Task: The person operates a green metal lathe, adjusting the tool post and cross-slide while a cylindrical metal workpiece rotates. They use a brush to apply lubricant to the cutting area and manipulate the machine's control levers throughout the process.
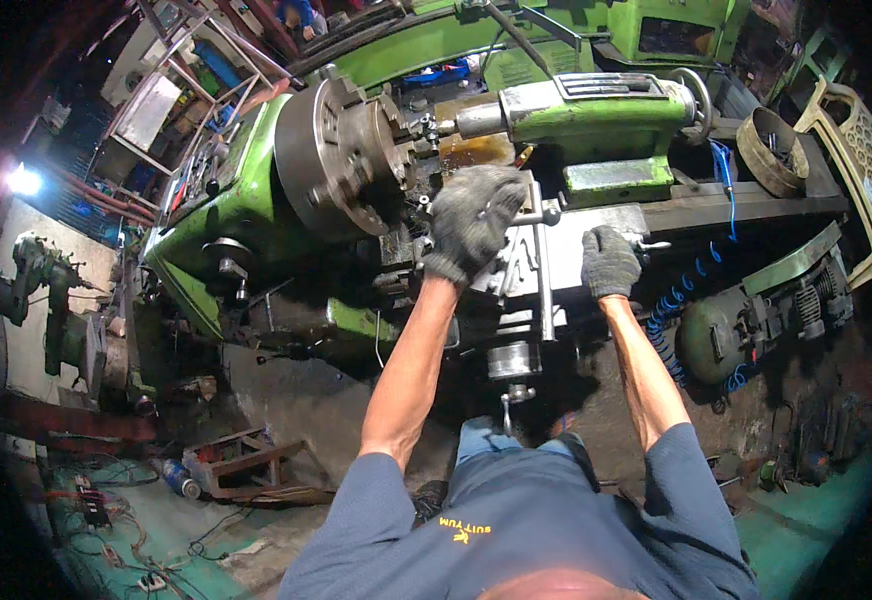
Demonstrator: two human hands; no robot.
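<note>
Both curled, grips I cannot tell: left hand (476,222) by bar (544,285), perhaps for leverage; right hand (611,262) by lever (658,246).

A metal bar (545,285) splits the space between the left hand (474,225) and the right hand (611,262); the large chuck (321,160) blocks the left hand's upper left; the green tailstock (596,120) stands beyond the right hand, with a small lever (659,245) jutting just beside; a dark gap lies open between the crank handle (508,405) and the right forearm (648,370); farther right, a blue coiled hose (691,288) hangs across.
</note>
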